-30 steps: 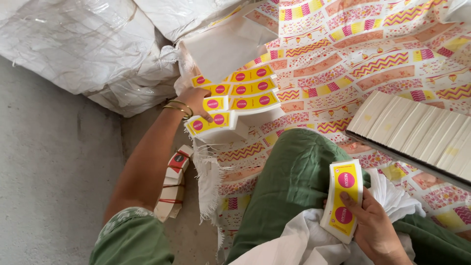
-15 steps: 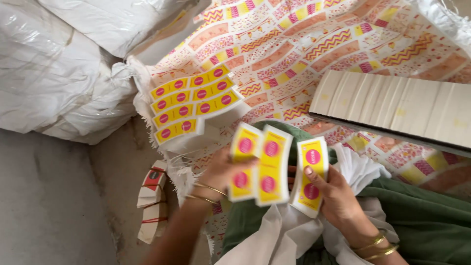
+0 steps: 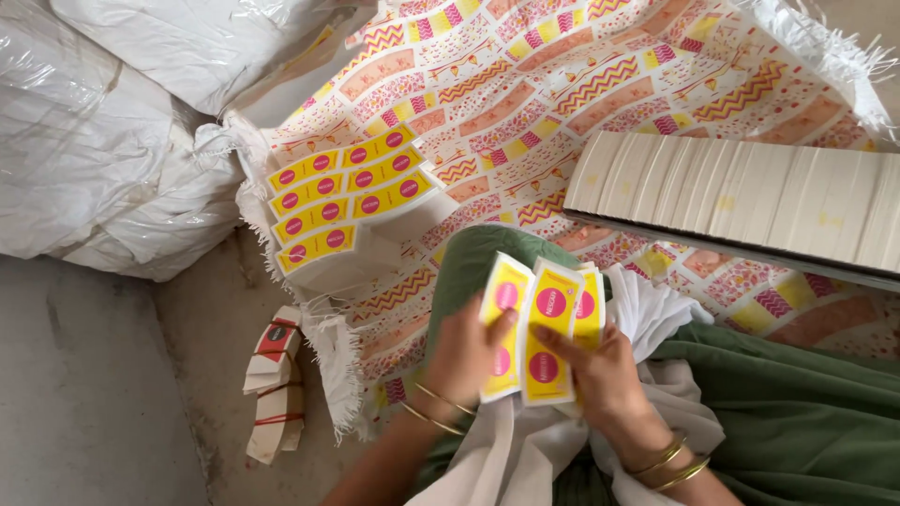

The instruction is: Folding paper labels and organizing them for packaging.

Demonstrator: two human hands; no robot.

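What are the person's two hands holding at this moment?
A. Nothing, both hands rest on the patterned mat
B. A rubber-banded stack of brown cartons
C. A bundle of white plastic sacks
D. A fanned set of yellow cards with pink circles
D: the left hand and the right hand together grip the fanned yellow cards with pink circles over the lap, while more such cards lie stacked on the patterned mat.
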